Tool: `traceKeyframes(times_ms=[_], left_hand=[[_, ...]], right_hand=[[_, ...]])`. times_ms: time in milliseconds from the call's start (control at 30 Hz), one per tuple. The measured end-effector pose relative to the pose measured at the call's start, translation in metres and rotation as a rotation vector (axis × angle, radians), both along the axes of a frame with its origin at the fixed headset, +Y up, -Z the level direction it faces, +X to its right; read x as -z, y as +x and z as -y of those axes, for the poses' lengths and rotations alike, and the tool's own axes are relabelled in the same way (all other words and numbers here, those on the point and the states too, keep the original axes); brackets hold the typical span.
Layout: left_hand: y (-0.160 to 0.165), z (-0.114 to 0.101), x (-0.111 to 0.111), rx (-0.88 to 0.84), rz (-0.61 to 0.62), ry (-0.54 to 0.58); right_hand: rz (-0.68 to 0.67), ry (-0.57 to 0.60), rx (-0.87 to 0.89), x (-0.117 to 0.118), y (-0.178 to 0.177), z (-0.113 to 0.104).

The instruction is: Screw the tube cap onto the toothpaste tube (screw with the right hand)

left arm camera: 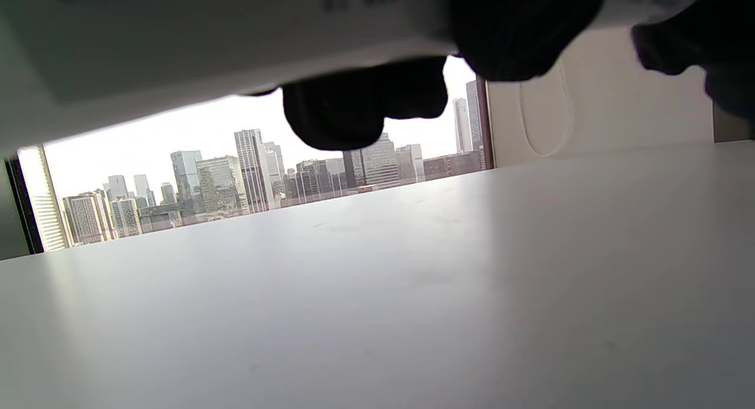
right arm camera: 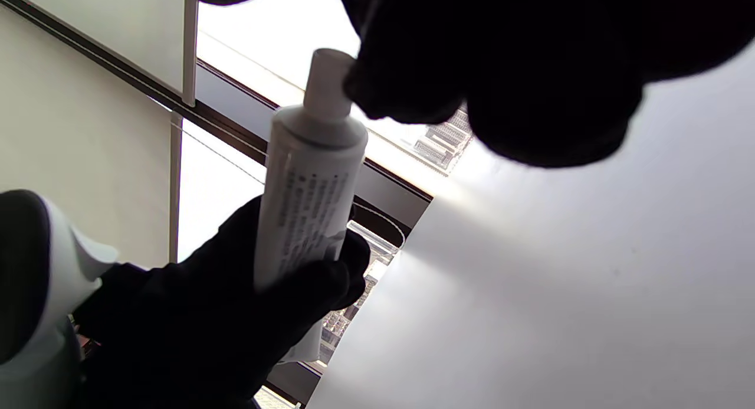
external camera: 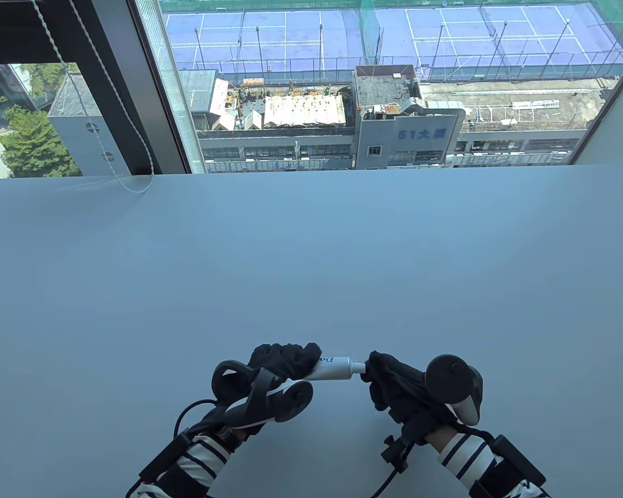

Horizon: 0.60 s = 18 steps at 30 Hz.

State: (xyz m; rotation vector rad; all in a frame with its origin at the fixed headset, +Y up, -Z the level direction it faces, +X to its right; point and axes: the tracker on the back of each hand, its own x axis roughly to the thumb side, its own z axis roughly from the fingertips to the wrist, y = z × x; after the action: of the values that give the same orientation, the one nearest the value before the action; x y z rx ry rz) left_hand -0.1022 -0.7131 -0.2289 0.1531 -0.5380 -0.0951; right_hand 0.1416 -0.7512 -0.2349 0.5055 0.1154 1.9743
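Note:
A white toothpaste tube (external camera: 335, 368) is held level above the table near its front edge. My left hand (external camera: 296, 360) grips the tube's body. The tube also shows in the right wrist view (right arm camera: 309, 185) and at the top of the left wrist view (left arm camera: 206, 37). A small white cap (right arm camera: 327, 81) sits on the tube's right end. My right hand (external camera: 374, 371) pinches the cap, and its fingertips (right arm camera: 413, 84) press against the cap's side. In the table view the cap (external camera: 361, 367) is mostly hidden by my right fingers.
The white table (external camera: 311, 259) stretches away to a large window (external camera: 384, 83) at the back. A blind cord (external camera: 130, 181) hangs at the back left and touches the table's far edge.

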Motion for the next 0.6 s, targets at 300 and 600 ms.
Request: traceKeyframes(times_ms=[300,600], left_hand=[[0.002,0.0,-0.001,-0.006,0.015,-0.005],[0.013,-0.008,-0.015,0.085,0.042,0.167]], right_hand=[[-0.068,0.145,-0.105,-0.005,-0.01,-0.006],[0.036,-0.207,0.135,0.001,-0.001,0.007]])
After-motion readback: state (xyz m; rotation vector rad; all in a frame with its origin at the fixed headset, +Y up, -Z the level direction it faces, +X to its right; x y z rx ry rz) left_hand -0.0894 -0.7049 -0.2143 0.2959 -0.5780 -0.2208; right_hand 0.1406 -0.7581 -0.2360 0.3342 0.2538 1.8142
